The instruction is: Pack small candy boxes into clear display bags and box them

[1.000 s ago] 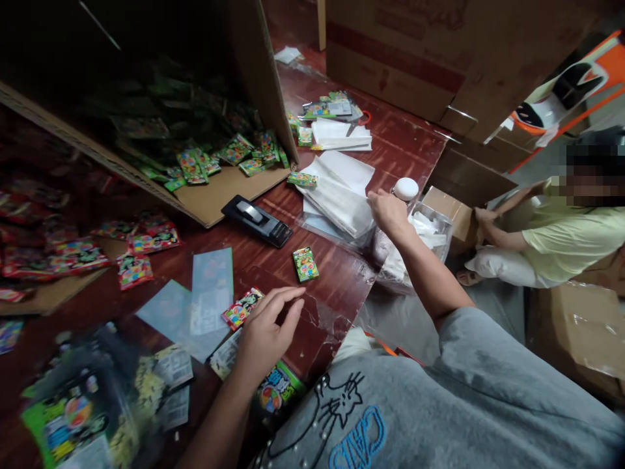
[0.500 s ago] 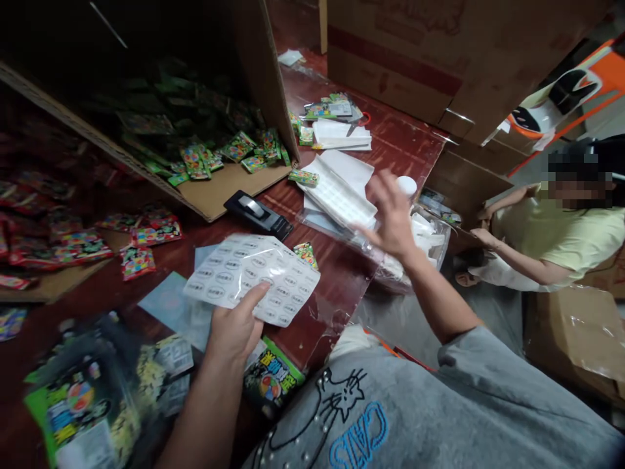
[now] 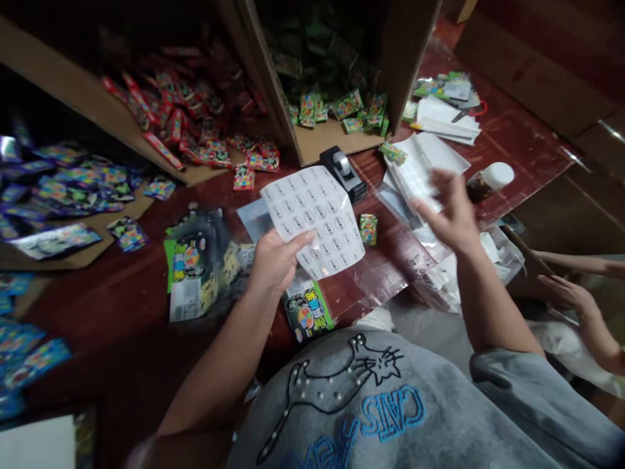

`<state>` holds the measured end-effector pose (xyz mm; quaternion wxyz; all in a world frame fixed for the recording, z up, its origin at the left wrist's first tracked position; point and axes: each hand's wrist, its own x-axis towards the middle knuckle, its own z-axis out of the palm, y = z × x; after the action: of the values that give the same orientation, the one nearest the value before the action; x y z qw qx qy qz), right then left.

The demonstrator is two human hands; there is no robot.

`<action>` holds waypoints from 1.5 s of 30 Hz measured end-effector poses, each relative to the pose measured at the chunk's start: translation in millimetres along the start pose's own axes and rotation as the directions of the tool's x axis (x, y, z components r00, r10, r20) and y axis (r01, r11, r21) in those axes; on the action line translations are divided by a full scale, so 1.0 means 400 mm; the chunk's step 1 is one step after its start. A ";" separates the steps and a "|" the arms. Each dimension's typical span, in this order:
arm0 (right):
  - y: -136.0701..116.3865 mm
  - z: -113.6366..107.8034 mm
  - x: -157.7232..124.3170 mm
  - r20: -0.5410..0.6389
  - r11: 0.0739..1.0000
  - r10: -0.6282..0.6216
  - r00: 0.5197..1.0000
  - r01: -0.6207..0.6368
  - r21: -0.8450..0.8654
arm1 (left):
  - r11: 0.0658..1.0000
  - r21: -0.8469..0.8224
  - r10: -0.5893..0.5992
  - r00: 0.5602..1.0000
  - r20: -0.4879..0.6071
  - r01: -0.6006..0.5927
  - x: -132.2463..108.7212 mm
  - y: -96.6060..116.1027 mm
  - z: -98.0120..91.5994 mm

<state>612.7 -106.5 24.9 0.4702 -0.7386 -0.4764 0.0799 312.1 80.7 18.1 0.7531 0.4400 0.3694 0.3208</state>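
Left hand (image 3: 274,260): fingers closed, thumb on top and the others mostly hidden beneath, pinching the near edge of a sheet.
Label sheet (image 3: 317,208): a glossy white rectangular sheet printed with rows of black ovals, held tilted by the left fingers and reaching out beyond them above the bench.
Right hand (image 3: 452,215): fingers spread wide, thumb well apart, apparently holding nothing; motion blur leaves it unclear whether they touch the paper under them.
White paper (image 3: 430,153): loose thin sheets just beyond the right fingers, a small green printed packet (image 3: 393,154) on their left edge.
Green packet (image 3: 368,229): a small, flat, bright printed rectangle lying between the two hands' fingers.
Printed bag (image 3: 306,316): black and green plastic, lying just on the wearer's side of the left fingers.
Clear-fronted bag (image 3: 193,260): black and green plastic, to the left of the left fingers.
Tape dispenser (image 3: 360,191): black, with a pale roll, beyond the left fingers and next to the sheet's far edge.
Jar (image 3: 498,176): dark with a round white lid, to the right of the right fingers.
Bench (image 3: 527,127): glossy dark red, under both hands.
Cardboard box (image 3: 322,146): brown, open, holding green packets, farther out beyond the left fingers.
Co-worker's hand (image 3: 569,293): well right of the right fingers.
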 end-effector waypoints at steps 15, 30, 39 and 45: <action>-0.191 0.238 -0.089 0.365 0.817 0.046 0.930 -0.246 0.522 | 0.797 0.492 0.294 0.936 0.191 -0.351 -0.124 -0.014 -0.081; -0.228 0.197 -0.144 0.421 0.736 0.229 0.878 -0.439 0.515 | 0.907 0.411 0.060 0.994 0.092 -0.093 -0.129 -0.015 -0.025; -0.137 0.244 -0.164 0.453 0.670 0.357 0.817 -0.562 0.485 | 0.924 0.381 0.006 1.000 0.022 -0.014 -0.106 -0.097 -0.054; -0.117 0.226 -0.139 0.516 0.598 0.351 0.781 -0.611 0.518 | 0.926 0.377 0.010 0.999 0.040 -0.024 -0.092 -0.107 -0.035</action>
<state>502.5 -88.9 -6.9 0.5632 -0.5961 -0.2719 0.5036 287.9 39.6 -15.3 0.6584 0.5855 0.4063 0.2420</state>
